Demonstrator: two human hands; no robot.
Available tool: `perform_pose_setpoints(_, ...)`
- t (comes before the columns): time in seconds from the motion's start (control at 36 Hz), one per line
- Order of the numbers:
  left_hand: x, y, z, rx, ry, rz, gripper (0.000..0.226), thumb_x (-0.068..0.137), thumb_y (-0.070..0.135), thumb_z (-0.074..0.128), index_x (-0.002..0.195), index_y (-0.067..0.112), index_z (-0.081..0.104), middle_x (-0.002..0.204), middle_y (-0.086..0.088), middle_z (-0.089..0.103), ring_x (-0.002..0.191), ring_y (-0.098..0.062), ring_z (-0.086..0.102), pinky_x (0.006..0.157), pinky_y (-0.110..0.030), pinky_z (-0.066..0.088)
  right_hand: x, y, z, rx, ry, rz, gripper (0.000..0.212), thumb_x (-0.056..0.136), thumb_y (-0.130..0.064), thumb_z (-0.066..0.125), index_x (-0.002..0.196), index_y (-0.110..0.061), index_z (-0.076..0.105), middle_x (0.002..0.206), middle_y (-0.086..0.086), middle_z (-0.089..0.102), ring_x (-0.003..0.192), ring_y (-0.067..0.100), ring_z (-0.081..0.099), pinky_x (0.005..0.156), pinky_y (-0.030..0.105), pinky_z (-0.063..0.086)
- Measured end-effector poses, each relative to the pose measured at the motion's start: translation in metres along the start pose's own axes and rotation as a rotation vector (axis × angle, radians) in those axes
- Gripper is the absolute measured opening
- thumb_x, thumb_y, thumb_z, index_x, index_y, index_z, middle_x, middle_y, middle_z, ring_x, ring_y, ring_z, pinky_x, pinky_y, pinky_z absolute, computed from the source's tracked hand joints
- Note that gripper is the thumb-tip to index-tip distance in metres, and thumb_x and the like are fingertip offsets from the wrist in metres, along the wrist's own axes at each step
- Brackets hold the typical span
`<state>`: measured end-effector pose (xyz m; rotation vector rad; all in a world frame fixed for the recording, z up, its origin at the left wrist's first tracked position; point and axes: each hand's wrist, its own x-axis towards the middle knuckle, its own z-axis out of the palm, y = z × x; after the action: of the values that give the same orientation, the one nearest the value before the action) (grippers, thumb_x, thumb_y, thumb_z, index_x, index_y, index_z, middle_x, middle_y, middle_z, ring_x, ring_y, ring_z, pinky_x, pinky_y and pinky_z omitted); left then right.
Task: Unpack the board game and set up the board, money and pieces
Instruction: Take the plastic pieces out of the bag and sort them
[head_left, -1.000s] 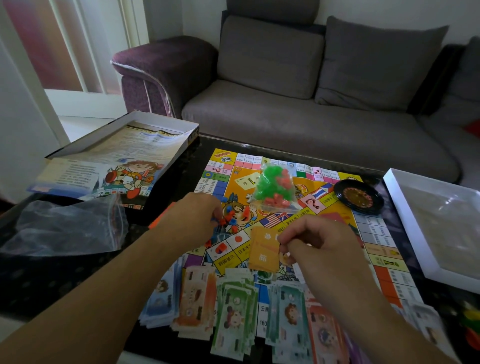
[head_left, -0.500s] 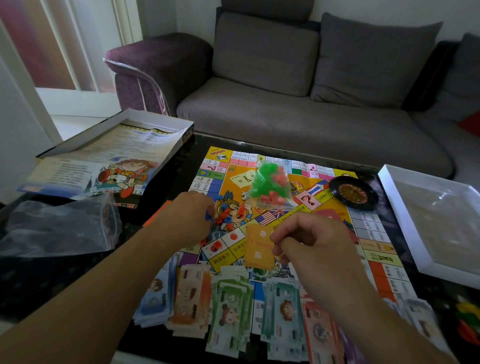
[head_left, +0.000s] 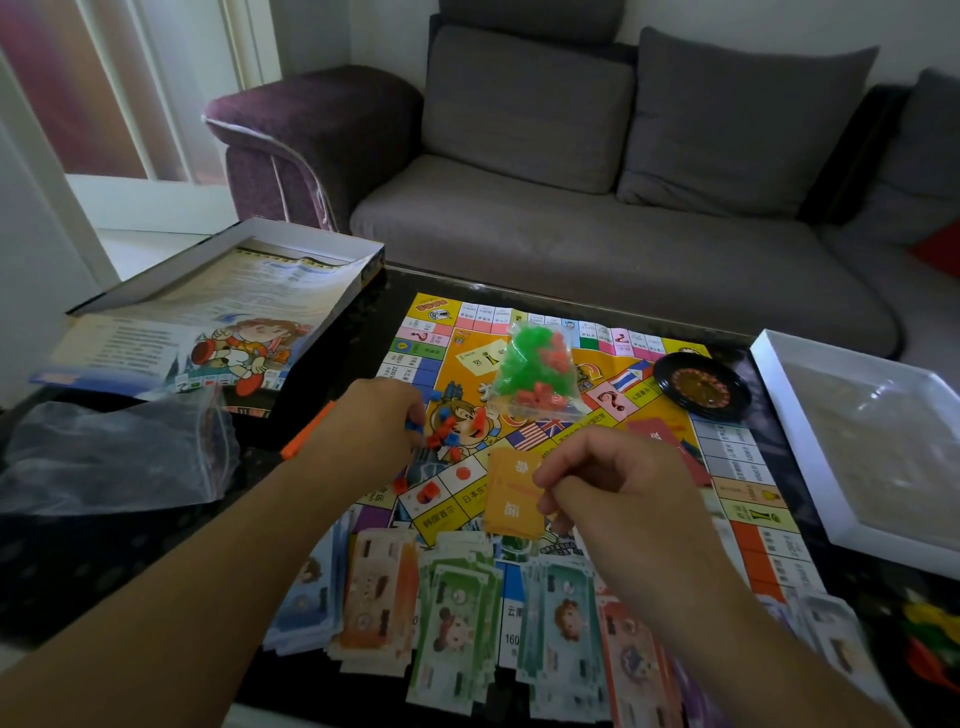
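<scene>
The colourful game board (head_left: 737, 467) lies flat on the dark table. Several stacks of paper money (head_left: 457, 623) line its near edge. My left hand (head_left: 374, 431) is curled over a scatter of small red and blue pieces (head_left: 447, 441) near the board's middle, fingers pinched on some of them. My right hand (head_left: 618, 483) hovers with fingers closed beside an orange card stack (head_left: 509, 493); what it holds is hidden. A clear bag of green and red pieces (head_left: 530, 369) rests on the board farther back. A black roulette wheel (head_left: 701, 387) sits at the board's right.
The box lid with a rule sheet (head_left: 208, 322) lies at the left, an empty plastic bag (head_left: 114, 457) in front of it. The white box tray (head_left: 862, 441) stands at the right. A grey sofa (head_left: 597, 208) runs behind the table. Bright pieces (head_left: 930, 639) sit at the right edge.
My left hand has stayed over the loose pieces and closed on some. My right hand has shifted slightly next to the orange cards. The view tilted a little.
</scene>
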<state>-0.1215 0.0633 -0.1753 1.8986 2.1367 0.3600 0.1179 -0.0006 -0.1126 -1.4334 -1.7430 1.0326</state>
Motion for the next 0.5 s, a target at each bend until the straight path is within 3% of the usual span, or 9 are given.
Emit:
perform_pose_setpoints(0.31, -0.005, -0.0008, -0.0013, -0.011, -0.009, 0.015, 0.01, 0.095, 0.019, 0.073, 0.104, 0.022, 0.07, 0.114, -0.001, 0.065, 0.104, -0.018, 0.062, 0.098, -0.039, 0.057, 0.0014, 0.0027, -0.0026, 0.025, -0.016, 0.021, 0.041, 0.087, 0.009, 0.06, 0.071, -0.026, 0.073, 0.072, 0.001, 0.074, 0.066, 0.009, 0.07, 0.069, 0.031, 0.054)
perform_pose_setpoints(0.5, -0.0058, 0.0031, -0.0052, 0.039, -0.014, -0.008, 0.015, 0.097, 0.02, 0.071, 0.112, 0.02, 0.072, 0.123, -0.004, 0.065, 0.113, -0.022, 0.062, 0.101, -0.038, 0.055, 0.0019, 0.0028, -0.0028, 0.017, -0.031, 0.036, 0.041, 0.087, 0.007, 0.06, 0.073, -0.028, 0.074, 0.073, 0.0, 0.074, 0.068, 0.009, 0.071, 0.07, 0.032, 0.055)
